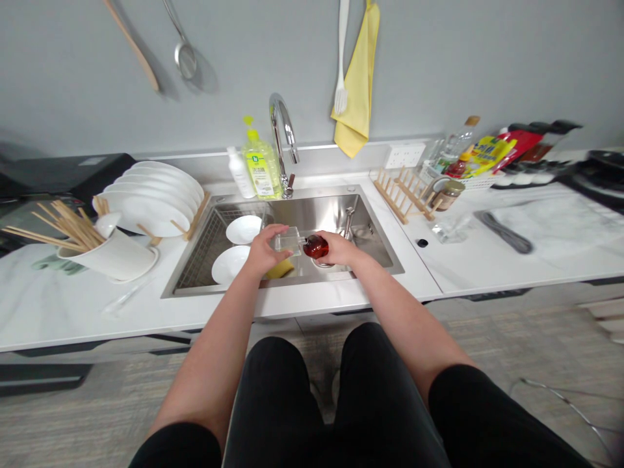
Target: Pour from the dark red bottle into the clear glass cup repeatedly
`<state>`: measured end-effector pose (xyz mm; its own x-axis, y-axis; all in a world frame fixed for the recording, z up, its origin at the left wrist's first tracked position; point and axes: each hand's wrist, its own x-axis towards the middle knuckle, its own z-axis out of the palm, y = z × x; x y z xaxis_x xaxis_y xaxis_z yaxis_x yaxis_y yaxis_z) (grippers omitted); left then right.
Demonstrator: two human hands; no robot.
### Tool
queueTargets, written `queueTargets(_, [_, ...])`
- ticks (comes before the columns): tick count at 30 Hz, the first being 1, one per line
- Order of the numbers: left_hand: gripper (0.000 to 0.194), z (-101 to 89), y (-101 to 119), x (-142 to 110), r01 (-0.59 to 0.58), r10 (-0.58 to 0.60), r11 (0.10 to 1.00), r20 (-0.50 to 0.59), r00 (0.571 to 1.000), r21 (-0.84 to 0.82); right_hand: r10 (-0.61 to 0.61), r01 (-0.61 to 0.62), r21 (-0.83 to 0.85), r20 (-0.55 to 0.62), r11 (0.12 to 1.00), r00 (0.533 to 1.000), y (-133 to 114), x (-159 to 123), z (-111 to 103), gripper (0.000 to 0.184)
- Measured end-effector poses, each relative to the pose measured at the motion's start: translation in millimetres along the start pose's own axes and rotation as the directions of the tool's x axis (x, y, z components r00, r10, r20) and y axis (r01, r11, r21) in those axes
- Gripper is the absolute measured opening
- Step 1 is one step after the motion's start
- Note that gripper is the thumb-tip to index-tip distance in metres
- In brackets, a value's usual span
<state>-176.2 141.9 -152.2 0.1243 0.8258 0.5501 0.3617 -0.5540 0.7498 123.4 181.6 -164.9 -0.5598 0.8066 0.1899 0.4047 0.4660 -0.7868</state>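
Observation:
Over the steel sink (pixel 322 214), my left hand (pixel 263 250) grips a small clear square glass container (pixel 287 241). My right hand (pixel 340 249) is wrapped around a round dark red bottle (pixel 315 247), and the bottle's tip is close to the container's side. Below the hands, a yellow sponge (pixel 279 268) lies in the sink. Two white plates (pixel 243 229) rest in the left of the basin, partly on a wire rack, and the lower one (pixel 229 264) is next to my left hand. The bottle's neck is hidden.
A tall curved faucet (pixel 281 136) and yellow dish soap (pixel 262 166) stand behind the sink. Left of it are a plate rack with white plates (pixel 151 198) and a white holder of chopsticks (pixel 107 255). A wooden rack (pixel 404 195), jars and packets stand on the right.

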Motion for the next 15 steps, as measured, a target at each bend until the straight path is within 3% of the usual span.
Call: queueTargets(15, [0.067,1.2,-3.5,-2.2,-0.010,0.010,1.000,-0.009,1.000,0.021,0.003,-0.003,-0.023,0.008,1.000,1.000,-1.6,-1.1,0.1,0.074])
